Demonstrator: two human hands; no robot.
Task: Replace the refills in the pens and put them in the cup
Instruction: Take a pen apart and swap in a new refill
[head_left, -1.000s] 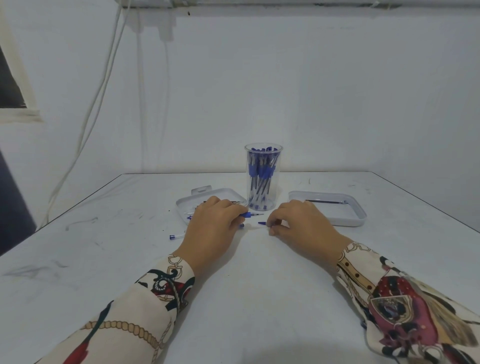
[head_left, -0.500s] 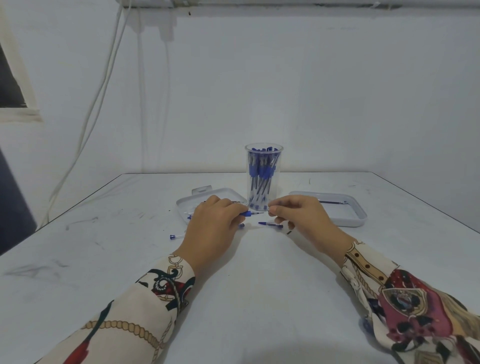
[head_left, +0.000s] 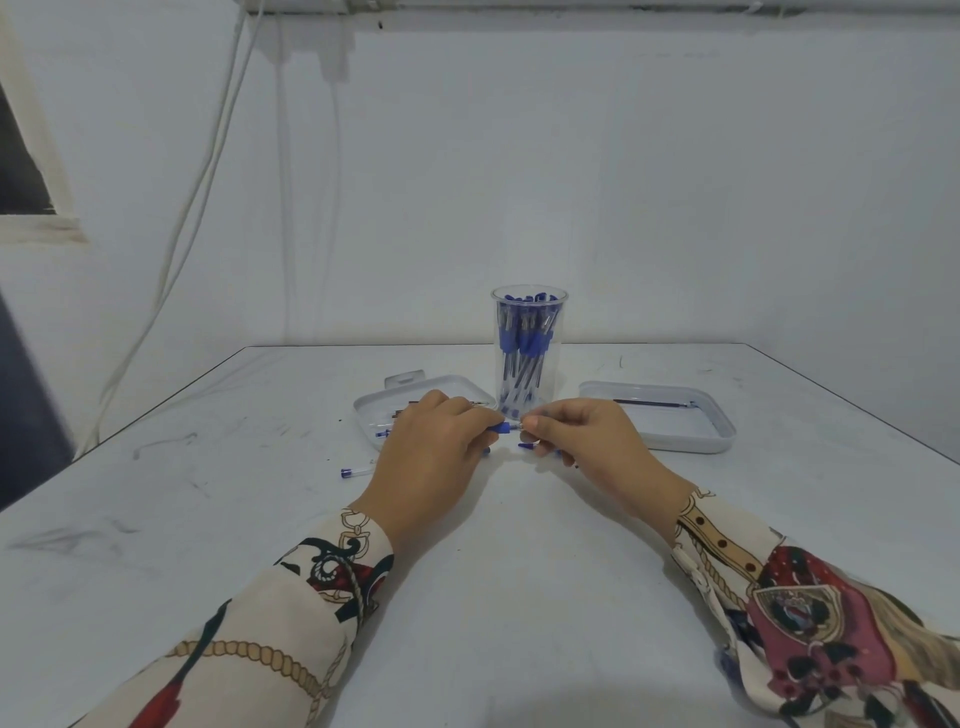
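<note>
change: right hand (head_left: 582, 439) has lifted off the table since a second ago and closed in on the left, its fingertips now meeting the pen's tip.
left hand (head_left: 434, 449): fingers curled round the pen (head_left: 503, 427), gripping the barrel just behind its blue front end.
right hand: thumb and forefinger pinch the metal tip; a second blue-ended piece (head_left: 527, 446) pokes out from under the curled fingers.
step in hand: likely seating or screwing the tip back on; keep both parts in line, turn gently, steady the barrel.
cup (head_left: 529, 353): clear, upright just behind the hands, already packed with pens.
trays: left tray (head_left: 371, 410) holds loose refills; right tray (head_left: 722, 434) holds one dark refill.
table (head_left: 493, 597): a stray blue-capped piece (head_left: 356, 472) lies left of the hands.
</note>
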